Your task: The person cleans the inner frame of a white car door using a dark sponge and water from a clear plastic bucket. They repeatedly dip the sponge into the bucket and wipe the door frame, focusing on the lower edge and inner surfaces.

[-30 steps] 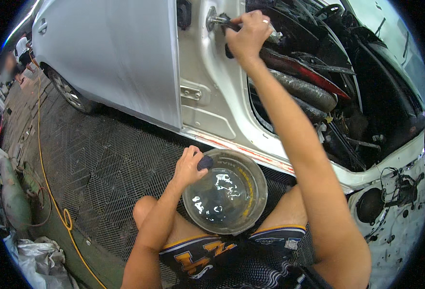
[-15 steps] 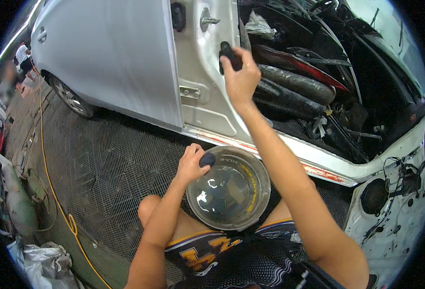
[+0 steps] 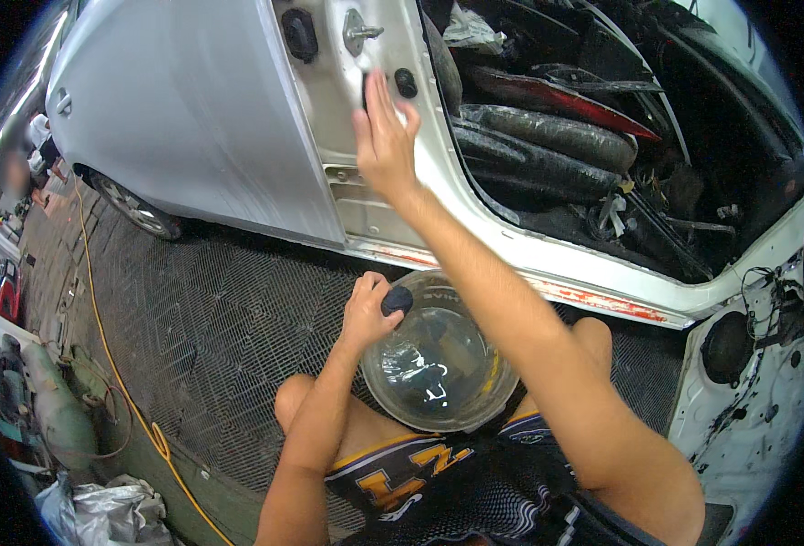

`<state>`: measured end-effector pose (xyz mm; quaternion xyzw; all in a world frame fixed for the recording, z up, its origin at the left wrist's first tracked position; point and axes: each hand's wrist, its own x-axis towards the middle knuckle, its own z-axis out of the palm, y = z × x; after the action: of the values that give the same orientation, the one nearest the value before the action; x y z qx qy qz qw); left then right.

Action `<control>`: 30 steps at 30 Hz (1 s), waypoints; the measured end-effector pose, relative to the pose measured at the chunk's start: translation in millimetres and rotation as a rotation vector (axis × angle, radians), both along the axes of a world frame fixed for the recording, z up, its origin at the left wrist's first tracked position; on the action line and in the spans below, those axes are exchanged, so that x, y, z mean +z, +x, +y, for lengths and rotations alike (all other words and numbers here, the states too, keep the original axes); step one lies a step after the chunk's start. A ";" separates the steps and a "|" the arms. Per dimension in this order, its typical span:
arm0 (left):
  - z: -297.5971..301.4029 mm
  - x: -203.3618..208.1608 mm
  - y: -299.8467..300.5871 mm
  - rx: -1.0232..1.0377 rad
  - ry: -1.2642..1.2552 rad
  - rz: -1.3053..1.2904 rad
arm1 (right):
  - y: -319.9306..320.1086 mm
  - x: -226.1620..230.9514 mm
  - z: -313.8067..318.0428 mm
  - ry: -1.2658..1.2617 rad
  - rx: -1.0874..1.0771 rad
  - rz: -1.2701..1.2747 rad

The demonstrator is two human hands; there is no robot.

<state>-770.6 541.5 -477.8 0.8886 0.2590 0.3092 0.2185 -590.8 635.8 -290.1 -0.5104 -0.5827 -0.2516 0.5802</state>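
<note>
My right hand lies with its fingers stretched along the white door pillar. A dark pad shows at the edge of these fingers, mostly hidden under them. Beside the fingertips is a black plug in the pillar, and above them a metal door striker. My left hand is closed round a dark, rounded, sponge-like piece at the left rim of a translucent bucket. Water stands in the bucket between my knees, with a brownish flat shape in it.
A grey rear door closes off the left. Through the front opening lie a red-edged panel and black-grey car parts. A bare door panel stands at right. A yellow hose crosses the floor; a person is far left.
My right hand has moved left on the pillar, away from the black plug, and its fingers have straightened. My left hand stays at the bucket rim. The view has shifted slightly.
</note>
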 end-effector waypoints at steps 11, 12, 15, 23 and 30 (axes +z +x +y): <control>0.4 -0.6 4.6 -0.022 -0.019 0.004 | 23.1 -0.3 -5.0 -0.078 -0.057 -0.188; -0.4 0.9 7.1 -0.023 -0.021 0.019 | 24.6 16.5 -0.1 -0.048 -0.075 -0.207; -6.2 -0.5 5.4 -0.003 -0.036 0.059 | 25.4 4.5 -10.0 -0.112 -0.099 -0.235; 0.3 -3.2 9.0 -0.017 -0.014 0.035 | 36.6 35.1 1.4 -0.079 -0.164 -0.399; 5.3 -4.8 3.7 -0.012 0.006 0.029 | 16.1 -20.1 -22.8 -0.146 0.017 -0.175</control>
<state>-766.8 546.9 -482.6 0.8952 0.2559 0.2955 0.2140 -574.7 613.0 -310.2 -0.5225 -0.6521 -0.2473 0.4905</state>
